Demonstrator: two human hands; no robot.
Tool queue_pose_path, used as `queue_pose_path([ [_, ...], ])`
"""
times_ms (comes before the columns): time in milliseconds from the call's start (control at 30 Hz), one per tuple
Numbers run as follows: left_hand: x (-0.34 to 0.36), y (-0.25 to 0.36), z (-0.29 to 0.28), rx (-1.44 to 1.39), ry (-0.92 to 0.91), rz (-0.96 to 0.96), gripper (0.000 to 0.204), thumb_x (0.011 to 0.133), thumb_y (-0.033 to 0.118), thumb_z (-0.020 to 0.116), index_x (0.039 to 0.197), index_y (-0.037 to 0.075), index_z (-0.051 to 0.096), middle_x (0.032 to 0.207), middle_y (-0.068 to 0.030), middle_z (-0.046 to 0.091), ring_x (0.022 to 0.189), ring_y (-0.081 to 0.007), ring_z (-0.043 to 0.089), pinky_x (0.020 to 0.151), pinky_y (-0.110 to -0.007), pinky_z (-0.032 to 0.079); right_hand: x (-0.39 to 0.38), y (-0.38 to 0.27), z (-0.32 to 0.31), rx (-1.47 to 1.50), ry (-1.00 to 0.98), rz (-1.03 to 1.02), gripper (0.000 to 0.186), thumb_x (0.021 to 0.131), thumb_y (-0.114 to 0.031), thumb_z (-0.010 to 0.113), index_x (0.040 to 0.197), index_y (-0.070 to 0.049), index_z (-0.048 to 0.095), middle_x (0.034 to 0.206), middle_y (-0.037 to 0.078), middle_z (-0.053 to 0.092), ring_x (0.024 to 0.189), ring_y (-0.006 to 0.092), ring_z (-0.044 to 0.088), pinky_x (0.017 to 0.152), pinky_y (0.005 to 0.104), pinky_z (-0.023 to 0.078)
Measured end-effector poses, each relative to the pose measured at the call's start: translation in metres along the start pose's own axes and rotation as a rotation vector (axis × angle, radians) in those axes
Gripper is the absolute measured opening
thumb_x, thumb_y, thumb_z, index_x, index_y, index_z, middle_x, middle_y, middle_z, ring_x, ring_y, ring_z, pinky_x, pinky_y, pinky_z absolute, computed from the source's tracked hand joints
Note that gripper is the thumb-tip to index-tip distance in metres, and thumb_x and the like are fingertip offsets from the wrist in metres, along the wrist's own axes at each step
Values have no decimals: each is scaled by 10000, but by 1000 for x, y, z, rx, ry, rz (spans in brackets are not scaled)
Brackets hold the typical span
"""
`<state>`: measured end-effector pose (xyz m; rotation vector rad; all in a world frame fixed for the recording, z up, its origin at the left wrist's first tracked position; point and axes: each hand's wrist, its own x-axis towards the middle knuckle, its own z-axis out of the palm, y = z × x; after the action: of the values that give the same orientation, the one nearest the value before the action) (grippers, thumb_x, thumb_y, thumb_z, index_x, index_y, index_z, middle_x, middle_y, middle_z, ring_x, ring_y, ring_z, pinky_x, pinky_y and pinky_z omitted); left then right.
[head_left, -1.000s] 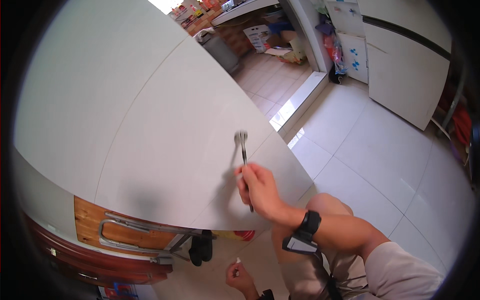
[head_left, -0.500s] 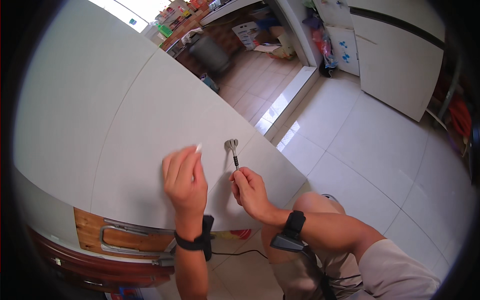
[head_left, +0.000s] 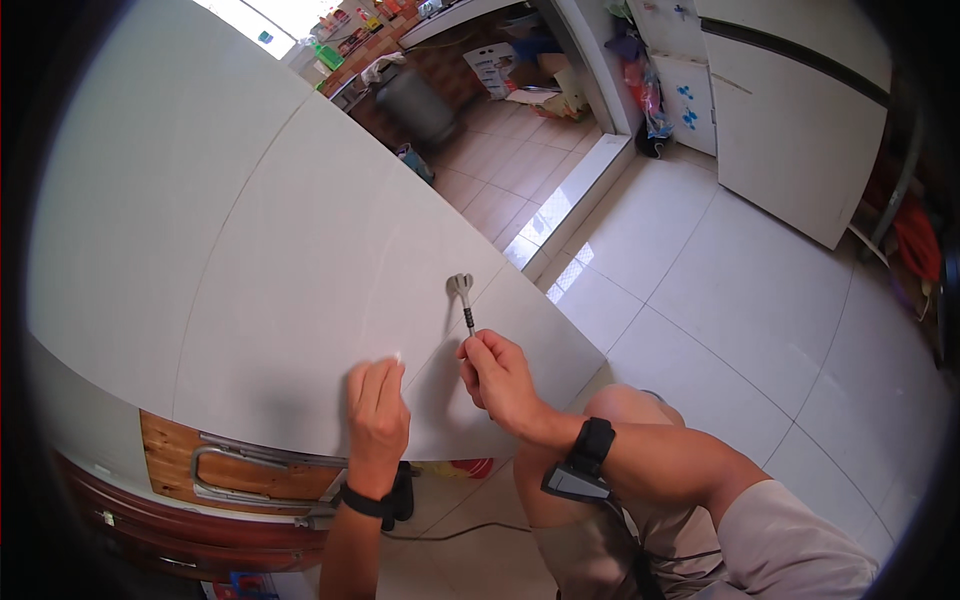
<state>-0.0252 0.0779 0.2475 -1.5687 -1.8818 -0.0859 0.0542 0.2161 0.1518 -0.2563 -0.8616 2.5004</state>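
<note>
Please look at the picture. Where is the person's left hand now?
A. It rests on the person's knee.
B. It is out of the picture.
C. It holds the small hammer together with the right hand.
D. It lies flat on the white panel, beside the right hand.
D: the left hand lies palm-down on the white panel, just left of the right hand, which alone holds the small hammer.

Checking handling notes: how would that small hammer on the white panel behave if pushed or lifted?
The hammer looks rigid and probably head-heavy, given its metal head and thin handle. On the smooth white panel it would likely slide, not roll. The right hand grips its handle.
</note>
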Motion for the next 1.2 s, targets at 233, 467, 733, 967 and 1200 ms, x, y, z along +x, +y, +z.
queue_pose_path([
  [233,-183,33,-6,-39,-8,-535,80,842,-80,649,897,-22,643,917,-162,646,872,-375,600,795,-464,493,-18,19,10,-106,-170,78,238,1059,-232,478,927,-57,572,642,0,517,476,67,407,415,237,307],
  [467,-368,205,-1,88,29,-1204,149,854,92,756,994,41,772,988,-137,748,884,-273,687,727,-368,552,-21,37,39,-303,-270,66,260,1057,-223,484,892,-45,575,629,-11,509,500,69,418,443,257,331],
  [733,-373,257,-12,-100,112,-1613,181,801,63,769,977,32,745,977,-147,723,861,-299,678,753,-390,549,-42,50,53,-236,-206,141,248,1078,-236,478,955,-37,561,578,-21,447,439,60,358,393,248,267],
  [967,-314,211,6,-218,360,-1452,155,777,-23,762,913,37,717,908,-129,711,826,-297,671,725,-385,536,-36,24,103,-289,-292,117,248,1074,-230,488,972,-24,582,597,-47,415,449,52,336,397,250,259],
  [1200,-300,221,4,-277,432,-1496,162,785,-43,749,925,31,714,921,-120,715,824,-288,672,711,-364,537,-60,78,65,-519,-325,251,233,1086,-214,478,1026,-16,583,589,-51,399,451,46,320,395,240,240],
])
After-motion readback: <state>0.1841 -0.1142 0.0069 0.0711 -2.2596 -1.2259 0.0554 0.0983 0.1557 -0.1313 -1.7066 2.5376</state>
